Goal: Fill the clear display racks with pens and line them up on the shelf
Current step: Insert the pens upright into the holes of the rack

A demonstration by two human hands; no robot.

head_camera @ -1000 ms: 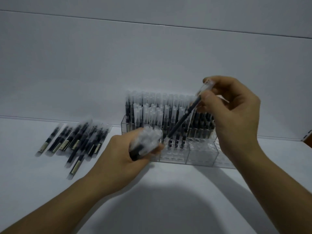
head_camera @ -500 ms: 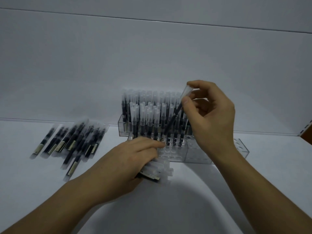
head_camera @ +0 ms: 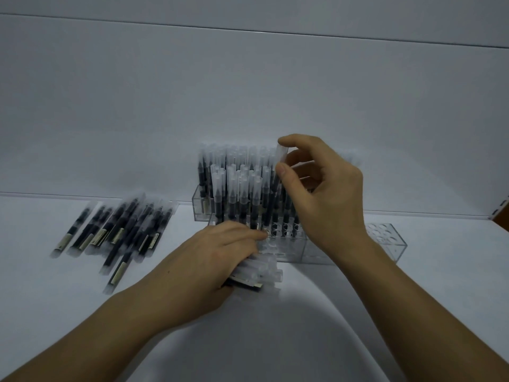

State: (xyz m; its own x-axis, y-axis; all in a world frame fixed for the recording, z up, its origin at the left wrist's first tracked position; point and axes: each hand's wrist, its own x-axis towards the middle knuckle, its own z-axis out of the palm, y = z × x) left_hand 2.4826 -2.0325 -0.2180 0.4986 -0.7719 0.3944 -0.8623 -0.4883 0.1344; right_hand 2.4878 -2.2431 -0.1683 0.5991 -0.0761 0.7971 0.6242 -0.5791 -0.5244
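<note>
Clear display racks stand at the middle of the white shelf, their left and back holes filled with upright black pens with frosted caps. My right hand pinches the cap of one pen between thumb and forefinger, holding it upright in the near rack. My left hand grips a bundle of pens lying low against the shelf, its forefinger touching the rack's top by an empty hole.
Several loose pens lie in a spread on the shelf to the left. The rack's right end shows empty round holes. A white back wall rises behind, and a brown edge shows far right.
My right hand swung the pen from a slant to upright and lowered it into the rack. My left hand dropped with its bundle from in front of the rack down to the shelf.
</note>
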